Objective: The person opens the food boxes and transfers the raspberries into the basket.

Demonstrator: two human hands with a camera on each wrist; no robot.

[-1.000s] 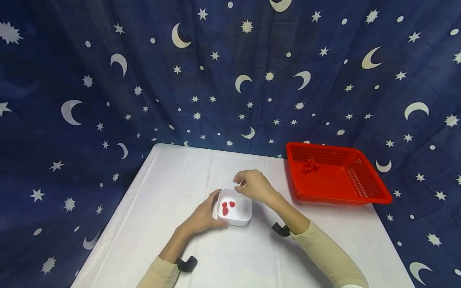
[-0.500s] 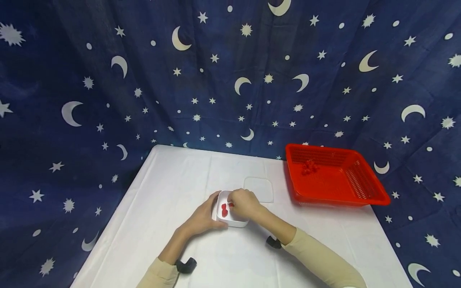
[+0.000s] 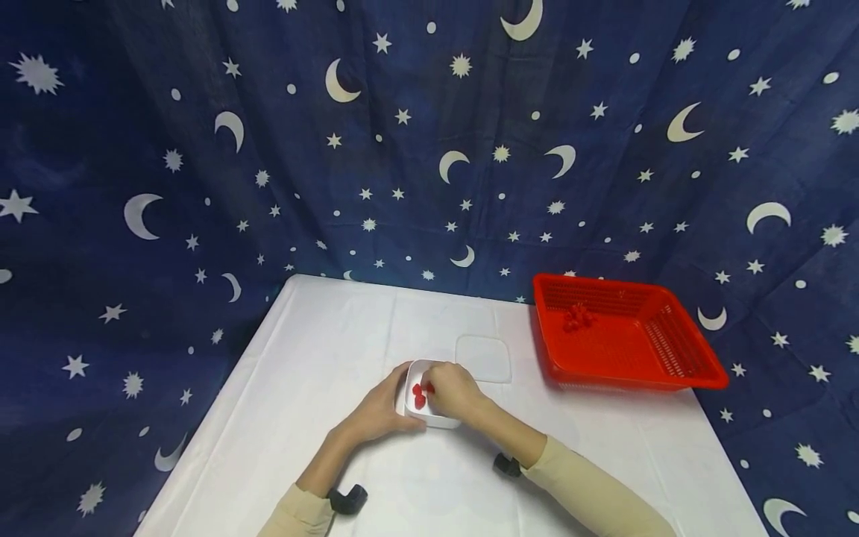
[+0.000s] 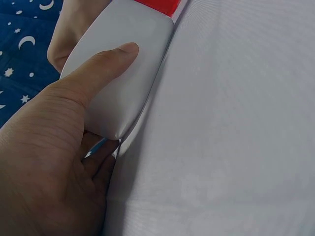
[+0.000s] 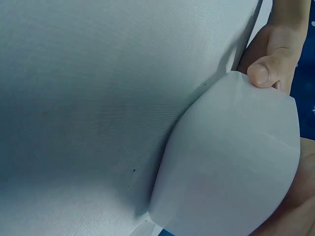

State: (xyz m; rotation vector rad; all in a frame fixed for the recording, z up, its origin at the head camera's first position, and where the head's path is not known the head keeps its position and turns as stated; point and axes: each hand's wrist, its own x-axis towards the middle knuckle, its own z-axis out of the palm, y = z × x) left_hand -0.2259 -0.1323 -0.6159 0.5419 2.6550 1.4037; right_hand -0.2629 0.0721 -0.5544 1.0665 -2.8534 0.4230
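Observation:
A white square container (image 3: 439, 422) stands on the table with several small red berry-like pieces (image 3: 419, 401) inside. My left hand (image 3: 379, 409) grips its left side, the thumb along the near wall and the fingers round the far side. In the left wrist view the thumb of this left hand (image 4: 54, 113) lies flat on the container wall (image 4: 128, 73). My right hand (image 3: 455, 391) reaches down into the container with bent fingers, its fingertips pinching one red piece (image 3: 430, 388). The right wrist view shows the outer wall (image 5: 231, 157), which hides those fingertips.
A thin clear lid (image 3: 485, 359) lies flat behind the container, to its right. Farther right is a red plastic basket (image 3: 627, 365) with a cluster of red pieces (image 3: 577, 318) in its left part. A dark blue star-patterned curtain (image 3: 403, 164) hangs behind the white-covered table (image 3: 322, 335).
My right hand has moved from above the container's back right rim down and inside, to one red piece. The clear lid, earlier mostly covered by that hand, shows fully. My left hand keeps its grip.

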